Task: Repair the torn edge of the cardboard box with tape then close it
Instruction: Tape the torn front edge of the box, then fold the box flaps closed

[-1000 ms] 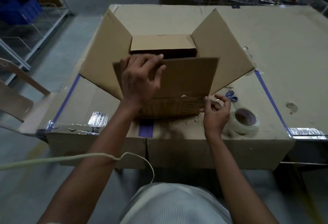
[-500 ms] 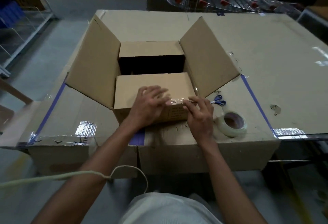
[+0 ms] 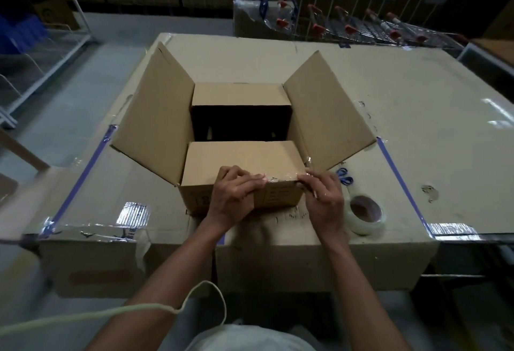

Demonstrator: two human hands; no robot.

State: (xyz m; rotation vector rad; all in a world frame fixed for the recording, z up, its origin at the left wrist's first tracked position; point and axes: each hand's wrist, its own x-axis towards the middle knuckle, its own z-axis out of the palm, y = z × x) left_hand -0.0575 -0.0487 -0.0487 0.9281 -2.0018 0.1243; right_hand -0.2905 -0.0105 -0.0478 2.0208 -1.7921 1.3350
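1. Biggest thing on show is the cardboard-covered table point(image 3: 389, 128), filling the middle of the frame from the far centre down to its front edge low in the picture, with blue tape lines running down both sides.
2. On it, centre frame, sits the cardboard box point(image 3: 194, 200). Both side flaps stand wide open, splayed left and right; the far flap point(image 3: 239, 94) and the near flap point(image 3: 242, 158) are folded inward, and a dark gap shows between them.
3. Down to the hands now, just below centre. The left hand point(image 3: 236, 195) lies over the near top edge of the box, fingers curled and pressed down onto the cardboard.
4. The right hand point(image 3: 324, 197) is at the box's near right corner, fingertips pressed down onto a shiny strip of clear tape point(image 3: 281, 178) that runs along the edge between the two hands. Neither hand is pinching anything that I can make out; both look to be smoothing.
5. Right of the hands, lower right of centre, the tape roll point(image 3: 365, 215) rests on the table, just beside the right wrist.
6. Smallest: blue-handled scissors point(image 3: 345, 176), peeking out behind the right hand, near the box corner.
7. My read on progress: the strip is on the edge and being rubbed flat, so the repair looks nearly done. Closing remains, since the two side flaps are not yet folded over and no sealing strip is visible.
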